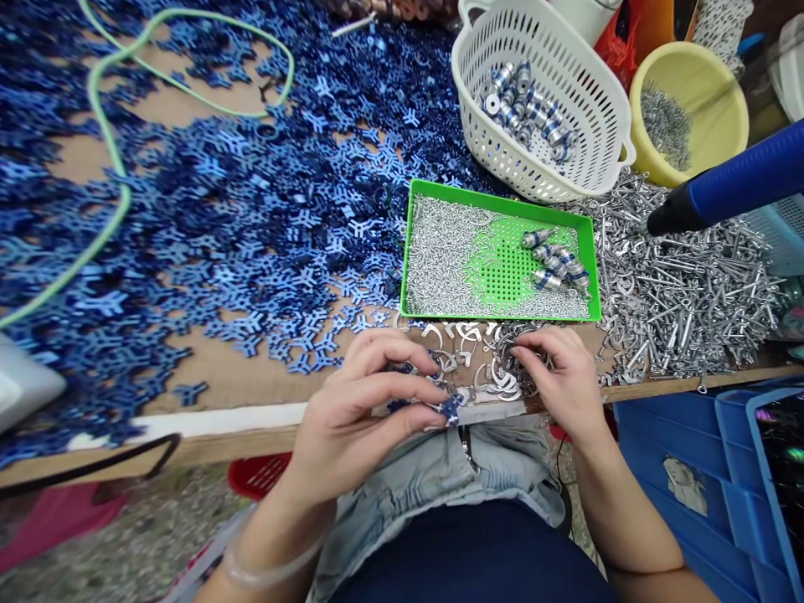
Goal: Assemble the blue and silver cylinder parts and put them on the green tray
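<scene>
Head: your left hand (364, 402) pinches a small blue metal part (450, 409) above the brown table (217, 373)'s near edge. Your right hand (565, 377), thumb and index nearly closed, is at silver C-shaped metal clips (503, 385), near side of the green plastic tray (465, 198); can't tell if gripping.

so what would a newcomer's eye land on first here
Probably the sprawl of blue three-armed pieces across the brown work surface at left. Next, the bright green rectangular tray of tiny silver pieces and blue-and-silver cylinders at centre, just beyond the left hand and right hand. Then the thick blue, black-tipped rod jutting in from the right edge over heaped silver metal parts.
</scene>
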### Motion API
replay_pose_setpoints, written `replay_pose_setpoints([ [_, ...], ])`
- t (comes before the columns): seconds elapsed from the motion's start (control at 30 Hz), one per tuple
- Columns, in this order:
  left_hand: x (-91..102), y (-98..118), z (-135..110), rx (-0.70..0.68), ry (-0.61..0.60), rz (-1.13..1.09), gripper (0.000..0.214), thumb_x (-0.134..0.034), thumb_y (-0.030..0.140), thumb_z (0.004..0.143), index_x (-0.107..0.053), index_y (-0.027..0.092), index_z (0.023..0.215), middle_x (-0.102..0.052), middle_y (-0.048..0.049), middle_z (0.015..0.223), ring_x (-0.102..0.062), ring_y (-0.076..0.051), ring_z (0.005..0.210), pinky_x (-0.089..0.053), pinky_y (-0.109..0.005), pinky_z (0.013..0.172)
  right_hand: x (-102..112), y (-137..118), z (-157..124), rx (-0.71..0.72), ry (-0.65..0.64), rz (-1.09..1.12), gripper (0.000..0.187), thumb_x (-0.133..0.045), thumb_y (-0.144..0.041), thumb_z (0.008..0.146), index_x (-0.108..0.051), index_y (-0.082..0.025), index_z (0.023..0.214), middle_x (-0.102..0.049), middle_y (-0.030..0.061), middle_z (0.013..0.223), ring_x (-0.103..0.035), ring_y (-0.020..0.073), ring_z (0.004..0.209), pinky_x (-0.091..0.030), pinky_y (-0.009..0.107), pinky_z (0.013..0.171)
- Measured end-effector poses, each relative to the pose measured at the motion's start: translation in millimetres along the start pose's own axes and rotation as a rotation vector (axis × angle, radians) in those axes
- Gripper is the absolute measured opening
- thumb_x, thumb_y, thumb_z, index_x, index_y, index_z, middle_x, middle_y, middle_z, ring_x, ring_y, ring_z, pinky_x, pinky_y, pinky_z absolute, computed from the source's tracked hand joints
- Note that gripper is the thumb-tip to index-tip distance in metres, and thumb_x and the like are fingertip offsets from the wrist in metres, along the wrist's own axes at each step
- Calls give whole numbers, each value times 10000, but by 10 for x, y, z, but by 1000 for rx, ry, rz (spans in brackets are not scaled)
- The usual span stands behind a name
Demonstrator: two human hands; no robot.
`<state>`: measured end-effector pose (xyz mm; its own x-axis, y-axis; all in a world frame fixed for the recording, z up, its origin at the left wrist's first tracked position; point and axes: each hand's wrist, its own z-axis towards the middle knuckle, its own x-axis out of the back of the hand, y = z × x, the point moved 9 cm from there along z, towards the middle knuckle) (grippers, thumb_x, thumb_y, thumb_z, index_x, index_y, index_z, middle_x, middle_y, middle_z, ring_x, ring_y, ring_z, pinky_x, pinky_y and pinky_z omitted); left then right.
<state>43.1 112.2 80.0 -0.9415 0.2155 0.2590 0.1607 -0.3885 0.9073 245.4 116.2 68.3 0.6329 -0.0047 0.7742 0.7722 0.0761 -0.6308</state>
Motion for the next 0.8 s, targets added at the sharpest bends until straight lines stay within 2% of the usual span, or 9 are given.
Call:
replay_pose_setpoints([
  [0.1, -2, -24, -15, 10, 10, 11, 119, -709, 192, 737, -685, 267, 825, -610, -17, 860, -518, -202, 871, -416, -360, 815, -95, -47, 8, 48, 11, -163, 123, -535, -235, 866, -654, -210, 882, -639, 46, 832, -504, 205, 826, -397, 349, 725],
  [0.23, -20, -26, -11, 29, 34, 20, 132, -701, 166, 733, -683, 267, 816, -619, -15, 836, -528, -201, 845, -432, -367, 805, -95, -60, 24, 3, 69, -334, 130, -564, -290, 844, -656, -207, 886, -576, 59, 790, -453, 226, 783, -343, 352, 677],
  [0.33, -28, -44, -14, 54, 42, 21, 127, -688, 162, 743, -677, 268, 813, -618, -12, 824, -532, -200, 832, -442, -375, 800, -88, -62, 40, 8, 56, -232, 75, -584, -266, 833, -643, -221, 823, -583, 35, 767, -470, 207, 768, -359, 342, 678],
  [0.43, -37, -43, -15, 51, 38, -3, 116, -693, 176, 745, -676, 265, 816, -620, -12, 830, -534, -203, 851, -443, -382, 823, 10, -56, 31, 14, 128, -48, 48, -588, -237, 832, -627, -229, 805, -615, 11, 775, -523, 185, 790, -408, 335, 708],
  [0.53, -113, 10, -10, 5, -20, -34, 99, -691, 189, 755, -668, 255, 825, -633, -13, 849, -542, -191, 862, -449, -347, 817, 104, -80, 9, 34, 196, 3, 30, -593, -218, 829, -620, -225, 817, -626, 12, 796, -547, 178, 807, -432, 335, 714],
  [0.63, -283, 64, -21, -27, -125, -24, 88, -689, 192, 762, -662, 235, 833, -652, -42, 1036, -550, -186, 948, -446, -326, 852, 116, -193, -5, 110, 170, 19, 50, -604, -179, 818, -617, -222, 839, -627, 15, 811, -551, 174, 824, -437, 338, 735],
  [0.73, -444, 77, -47, -16, -183, -27, 79, -677, 201, 771, -662, 220, 846, -559, -88, 1294, -538, -211, 1080, -440, -349, 905, 104, -314, -30, 177, 135, 88, 101, -620, -147, 802, -625, -227, 864, -626, 10, 817, -554, 166, 824, -443, 336, 742],
  [0.8, -518, 84, -58, -13, -197, -40, 67, -670, 203, 776, -661, 215, 842, -531, -108, 1338, -540, -226, 1115, -439, -369, 922, 106, -345, -49, 175, 154, 158, 129, -626, -133, 794, -637, -235, 872, -625, 4, 817, -560, 159, 810, -452, 333, 733],
])
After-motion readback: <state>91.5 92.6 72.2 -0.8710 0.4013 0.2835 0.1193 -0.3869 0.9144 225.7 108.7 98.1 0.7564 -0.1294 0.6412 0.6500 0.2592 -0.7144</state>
